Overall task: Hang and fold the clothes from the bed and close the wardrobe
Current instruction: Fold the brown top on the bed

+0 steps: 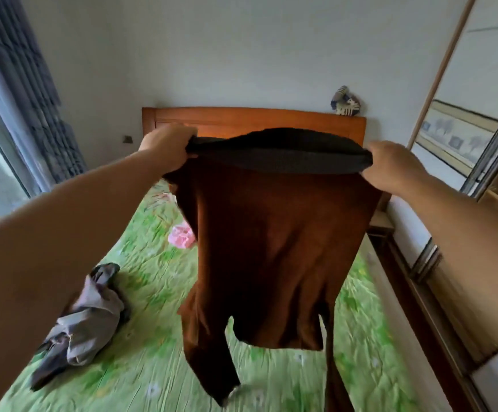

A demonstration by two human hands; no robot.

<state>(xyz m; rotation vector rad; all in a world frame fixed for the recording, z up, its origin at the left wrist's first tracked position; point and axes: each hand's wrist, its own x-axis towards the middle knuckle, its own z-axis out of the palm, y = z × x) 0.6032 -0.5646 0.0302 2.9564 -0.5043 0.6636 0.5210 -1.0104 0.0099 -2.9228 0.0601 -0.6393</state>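
the brown garment (271,248) hangs in the air above the green bed (152,367), its long axis straight up and down. its dark ribbed band (280,153) is on top, stretched level between the hands, and two narrow tubes (sleeves or legs, hard to tell) dangle toward the sheet. the left hand (167,147) grips one end of the band in curled fingers; the right hand (390,168) pinches the other. a crumpled grey garment (84,322) lies on the bed at left, and a pink item (181,234) lies nearer the wooden headboard (242,120).
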